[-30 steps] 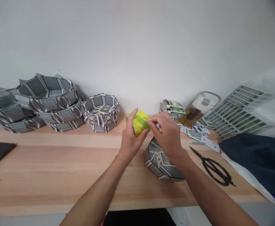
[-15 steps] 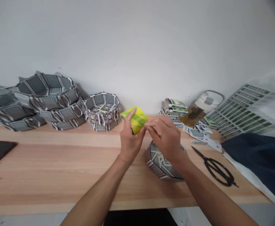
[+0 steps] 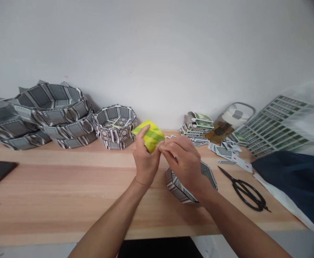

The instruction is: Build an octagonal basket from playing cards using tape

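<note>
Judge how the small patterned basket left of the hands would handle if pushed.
The small patterned basket looks hollow and thin-walled, so probably light for its size. Standing low and broad on the table, it would likely slide before tipping. Its panelled, seamed sides may flex if pressed hard.

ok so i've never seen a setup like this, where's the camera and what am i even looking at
There's no machine here: these are a person's own bare hands. Everything is seen from one camera worn on the head, looking forward and down.

The left hand holds a yellow object with green stripes, perhaps a roll of tape. The right hand has its fingertips pinched together at the object's edge; whether they grip a loose strip is too small to tell.

On the wooden table, a grey patterned basket sits partly hidden under the right hand. To its right lie black scissors, with loose playing cards further back. More patterned baskets stand at the left.
</note>
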Demonstrator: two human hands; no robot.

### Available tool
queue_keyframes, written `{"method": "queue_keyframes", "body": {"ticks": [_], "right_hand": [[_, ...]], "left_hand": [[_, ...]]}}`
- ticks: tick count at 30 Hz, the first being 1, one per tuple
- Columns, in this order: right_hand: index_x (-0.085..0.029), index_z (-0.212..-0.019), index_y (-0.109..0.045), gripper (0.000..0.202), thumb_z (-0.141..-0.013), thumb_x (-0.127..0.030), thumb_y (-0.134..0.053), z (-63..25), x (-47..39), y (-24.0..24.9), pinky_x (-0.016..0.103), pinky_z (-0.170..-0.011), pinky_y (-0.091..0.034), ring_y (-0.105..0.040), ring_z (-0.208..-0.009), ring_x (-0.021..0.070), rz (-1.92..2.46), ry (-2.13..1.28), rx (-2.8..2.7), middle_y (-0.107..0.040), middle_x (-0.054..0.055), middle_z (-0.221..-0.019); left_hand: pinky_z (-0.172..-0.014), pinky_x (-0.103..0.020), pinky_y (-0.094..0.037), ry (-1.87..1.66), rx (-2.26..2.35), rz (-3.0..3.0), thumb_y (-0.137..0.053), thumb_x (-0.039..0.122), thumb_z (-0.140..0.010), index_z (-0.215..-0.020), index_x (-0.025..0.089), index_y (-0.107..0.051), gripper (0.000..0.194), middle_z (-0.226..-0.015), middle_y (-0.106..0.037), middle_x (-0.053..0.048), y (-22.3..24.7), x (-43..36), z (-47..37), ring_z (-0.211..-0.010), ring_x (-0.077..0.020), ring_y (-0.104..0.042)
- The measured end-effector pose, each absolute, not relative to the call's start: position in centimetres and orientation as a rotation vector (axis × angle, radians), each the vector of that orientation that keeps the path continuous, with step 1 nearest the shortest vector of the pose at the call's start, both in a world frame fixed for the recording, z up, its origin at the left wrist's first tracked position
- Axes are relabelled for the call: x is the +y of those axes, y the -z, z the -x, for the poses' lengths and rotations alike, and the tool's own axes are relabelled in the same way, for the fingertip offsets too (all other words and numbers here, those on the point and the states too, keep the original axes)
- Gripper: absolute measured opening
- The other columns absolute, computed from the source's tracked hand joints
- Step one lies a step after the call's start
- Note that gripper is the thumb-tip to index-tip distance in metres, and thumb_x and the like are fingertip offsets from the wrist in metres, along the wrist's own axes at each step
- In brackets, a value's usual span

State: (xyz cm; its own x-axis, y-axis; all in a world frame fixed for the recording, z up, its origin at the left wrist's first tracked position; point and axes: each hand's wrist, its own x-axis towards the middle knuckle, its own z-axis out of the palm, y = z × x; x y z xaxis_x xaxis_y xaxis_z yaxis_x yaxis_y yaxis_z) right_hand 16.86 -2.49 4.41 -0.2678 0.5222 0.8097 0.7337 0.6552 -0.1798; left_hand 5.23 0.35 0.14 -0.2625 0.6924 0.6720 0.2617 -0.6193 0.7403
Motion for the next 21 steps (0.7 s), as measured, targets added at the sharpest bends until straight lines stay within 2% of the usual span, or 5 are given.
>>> {"method": "queue_keyframes", "body": {"ticks": [5, 9, 14, 17, 21], "right_hand": [[-0.025, -0.085, -0.062, 0.013, -0.089, -0.014, -0.057, -16.7, -2.6, -4.3, 0.036, -0.079, -0.048, -0.061, -0.085, 0.0184, 1.007, 0.266, -1.927, -0.068, 0.002, -0.086], [-0.025, -0.085, -0.063, 0.011, -0.088, -0.015, -0.059, -16.9, -2.7, -4.8, 0.038, -0.082, -0.049, -0.061, -0.090, 0.0194, 1.020, 0.260, -1.882, -0.066, 0.004, -0.091], [-0.026, -0.089, -0.062, 0.012, -0.088, -0.014, -0.059, -17.3, -3.3, -5.1, 0.039, -0.090, -0.048, -0.062, -0.101, 0.0196, 1.035, 0.193, -1.808, -0.068, 0.004, -0.103], [-0.026, -0.092, -0.061, 0.016, -0.088, -0.012, -0.058, -17.4, -3.8, -5.1, 0.038, -0.089, -0.047, -0.065, -0.096, 0.0173, 1.046, 0.212, -1.812, -0.072, 0.000, -0.100], [-0.027, -0.094, -0.062, 0.019, -0.087, -0.009, -0.059, -17.0, -4.3, -5.1, 0.037, -0.088, -0.048, -0.067, -0.093, 0.0164, 1.037, 0.224, -1.823, -0.074, -0.001, -0.100]], "left_hand": [[-0.101, -0.035, -0.043, -1.965, 1.122, -1.670, -0.068, 0.026, -0.082, -0.131, 0.026, -0.046, 0.053, -0.131, -0.055, -0.008, -0.3, 0.5, -5.1, -0.121, -0.0225, -0.053], [-0.106, -0.037, -0.040, -1.877, 0.975, -1.721, -0.065, 0.028, -0.085, -0.138, 0.026, -0.037, 0.060, -0.139, -0.049, -0.010, -0.3, 0.4, -5.1, -0.128, -0.0240, -0.048], [-0.106, -0.041, -0.043, -1.727, 0.740, -1.756, -0.061, 0.030, -0.088, -0.145, 0.027, -0.024, 0.067, -0.143, -0.044, -0.015, -0.1, -0.1, -5.8, -0.127, -0.0259, -0.050], [-0.105, -0.041, -0.045, -1.750, 0.777, -1.728, -0.059, 0.029, -0.090, -0.144, 0.029, -0.026, 0.063, -0.142, -0.045, -0.013, 0.1, -0.2, -6.0, -0.125, -0.0245, -0.052], [-0.097, -0.034, -0.050, -1.874, 0.869, -1.767, -0.061, 0.024, -0.089, -0.141, 0.029, -0.032, 0.060, -0.139, -0.048, -0.011, 0.3, -0.3, -6.0, -0.119, -0.0215, -0.057]]}}
